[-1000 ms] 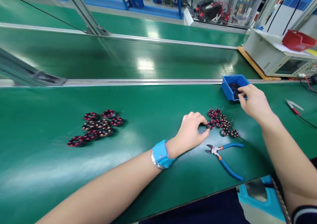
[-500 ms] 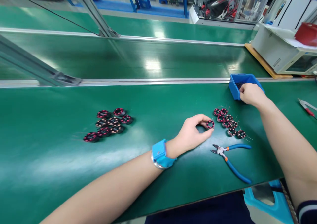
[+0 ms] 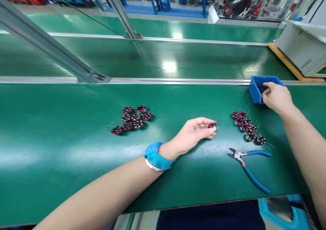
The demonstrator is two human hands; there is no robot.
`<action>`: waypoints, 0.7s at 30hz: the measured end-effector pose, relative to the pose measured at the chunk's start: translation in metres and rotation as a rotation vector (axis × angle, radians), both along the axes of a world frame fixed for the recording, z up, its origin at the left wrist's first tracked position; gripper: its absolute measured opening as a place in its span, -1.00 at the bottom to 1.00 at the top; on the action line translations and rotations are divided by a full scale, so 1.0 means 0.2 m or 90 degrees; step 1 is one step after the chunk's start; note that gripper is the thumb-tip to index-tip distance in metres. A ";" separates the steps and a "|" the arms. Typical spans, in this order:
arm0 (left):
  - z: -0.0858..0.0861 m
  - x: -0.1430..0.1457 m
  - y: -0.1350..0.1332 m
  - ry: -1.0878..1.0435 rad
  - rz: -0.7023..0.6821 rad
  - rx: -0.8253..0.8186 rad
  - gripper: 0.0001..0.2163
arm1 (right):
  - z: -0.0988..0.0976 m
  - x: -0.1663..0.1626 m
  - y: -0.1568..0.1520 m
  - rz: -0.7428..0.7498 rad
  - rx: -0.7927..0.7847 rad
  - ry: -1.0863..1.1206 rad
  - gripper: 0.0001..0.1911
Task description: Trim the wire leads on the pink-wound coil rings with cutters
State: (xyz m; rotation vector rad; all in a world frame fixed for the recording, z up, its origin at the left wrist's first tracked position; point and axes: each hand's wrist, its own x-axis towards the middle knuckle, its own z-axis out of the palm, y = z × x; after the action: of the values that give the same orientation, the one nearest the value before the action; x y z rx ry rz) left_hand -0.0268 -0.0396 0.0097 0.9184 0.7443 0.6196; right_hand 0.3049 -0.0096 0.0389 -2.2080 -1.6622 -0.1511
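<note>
My left hand [image 3: 195,134] pinches a small motor stator [image 3: 212,125], a ring with dark red windings and a silvery side, between thumb and fingers above the green table. At the blue bin [image 3: 268,80], my right hand [image 3: 278,97] reaches over the front rim with its fingers closed together. Small dark pieces [image 3: 261,88] lie inside the bin; what those fingers hold, if anything, is hidden. Several stators with loose wire ends [image 3: 248,121] form a group between my two hands. Diagonal cutters [image 3: 238,155] with blue handles lie spread in front of them.
Another group of stators [image 3: 137,117] sits on the green table [image 3: 63,121] at the left. Behind runs a metal rail [image 3: 178,81], with a slanting metal post [image 3: 61,50] at its left. A grey machine on a wooden board [image 3: 282,62] stands at the back right.
The view has shifted, so the table things appear farther right. My left hand has turned the stator, which shows its silvery side now. My right hand remains at the bin, slightly lifted.
</note>
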 end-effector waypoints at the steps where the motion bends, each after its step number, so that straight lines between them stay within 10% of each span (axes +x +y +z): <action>1: 0.00 0.00 0.00 -0.001 -0.002 -0.008 -0.64 | 0.02 -0.01 -0.01 0.006 0.014 0.011 -0.60; 5: 0.00 -0.01 0.01 -0.022 -0.016 -0.017 -0.65 | 0.11 -0.19 -0.14 0.049 0.079 0.098 -0.74; 11: -0.02 -0.01 0.02 -0.052 -0.033 0.010 -0.67 | 0.07 -0.69 -0.38 0.456 -0.016 0.221 -0.74; 21: 0.02 0.00 0.01 -0.025 -0.066 0.084 -0.76 | 0.03 -0.66 -0.40 0.456 0.000 0.187 -0.79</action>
State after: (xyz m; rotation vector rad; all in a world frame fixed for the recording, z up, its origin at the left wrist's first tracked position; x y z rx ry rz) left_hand -0.0276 -0.0376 0.0128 1.0575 0.6225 0.5984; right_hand 0.1729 -0.0900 0.0459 -1.4164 -2.1324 0.3430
